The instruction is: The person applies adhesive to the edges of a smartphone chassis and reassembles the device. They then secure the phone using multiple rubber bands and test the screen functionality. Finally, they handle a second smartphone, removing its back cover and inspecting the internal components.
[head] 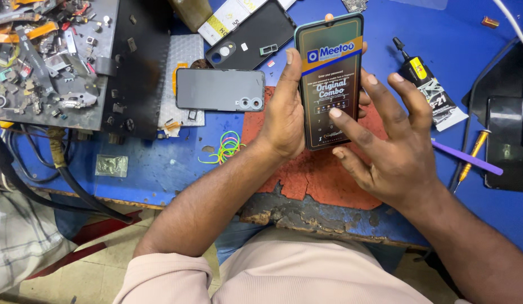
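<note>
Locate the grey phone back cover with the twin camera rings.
In the head view the grey back cover lies flat on the blue bench left of centre, just left of the left hand, below the black back cover and above the coloured rubber bands.

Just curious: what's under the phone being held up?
Below the phone lies a worn red mat on the blue bench. The left hand and phone hide part of the mat.

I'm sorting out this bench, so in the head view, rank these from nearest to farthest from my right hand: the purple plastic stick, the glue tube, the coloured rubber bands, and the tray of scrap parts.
From the right hand:
1. Purple plastic stick, just to its right.
2. Glue tube, above and right, close to the fingertips; nearly tied with the stick.
3. Coloured rubber bands, left, past the left hand.
4. Tray of scrap parts, far upper left.
</note>
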